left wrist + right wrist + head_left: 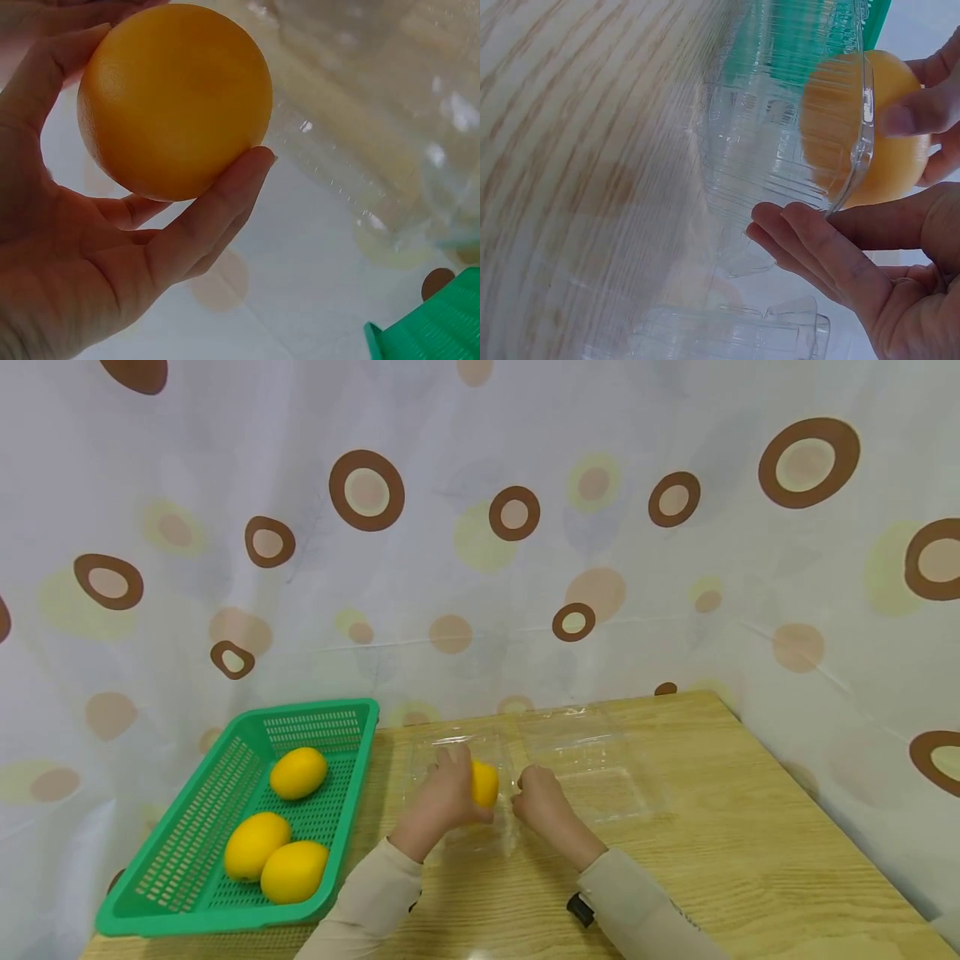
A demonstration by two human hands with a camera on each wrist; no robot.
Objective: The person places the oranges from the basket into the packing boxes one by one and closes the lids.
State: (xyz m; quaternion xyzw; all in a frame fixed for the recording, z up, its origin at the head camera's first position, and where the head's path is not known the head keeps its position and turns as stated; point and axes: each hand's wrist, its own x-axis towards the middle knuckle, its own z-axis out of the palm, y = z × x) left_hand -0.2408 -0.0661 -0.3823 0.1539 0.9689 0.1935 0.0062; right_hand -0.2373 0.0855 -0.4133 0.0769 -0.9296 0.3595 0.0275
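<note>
My left hand (447,789) holds an orange (176,101) between thumb and fingers. The fruit is at the opening of a clear plastic container (757,142); in the right wrist view, part of it shows through the wall and part stands above the rim. At the container's right side, my right hand (550,814) pinches the rim, with its fingers (817,240) along the outer wall and the thumb on the other side. To the left, a green plastic basket (348,810) has three more oranges lying in it, one being a rear orange (298,773).
A second clear container (603,789) lies open on the wooden table (735,827), right of the first. Behind the table hangs a patterned curtain (450,568). The basket's long side stands left of my left forearm.
</note>
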